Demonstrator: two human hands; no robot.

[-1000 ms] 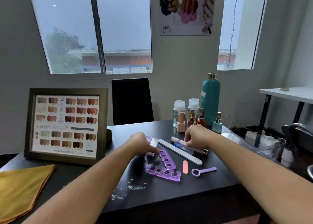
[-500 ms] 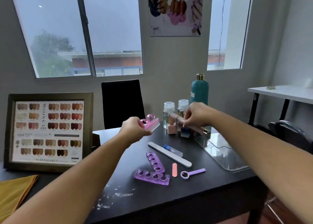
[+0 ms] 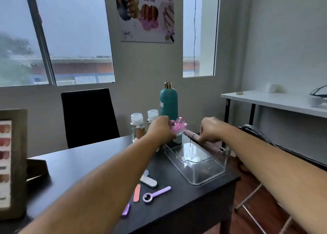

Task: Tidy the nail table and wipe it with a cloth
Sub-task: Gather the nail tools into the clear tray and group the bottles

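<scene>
Both hands moved right over clear tray (image 3: 208, 178); left hand (image 3: 160, 127) grips pink block (image 3: 177, 127), right hand (image 3: 210, 129) grips pink tube (image 3: 192, 135).

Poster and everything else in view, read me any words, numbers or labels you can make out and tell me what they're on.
"200 THB": on the poster, top middle.
"1,000 THB": on the poster, top right; blurred, so the reading is less sure.
Black scrawl on the poster's lower left: not readable.
White label on the teal bottle: too small to read.
Swatch frame: any print is blurred or cut off.
</scene>
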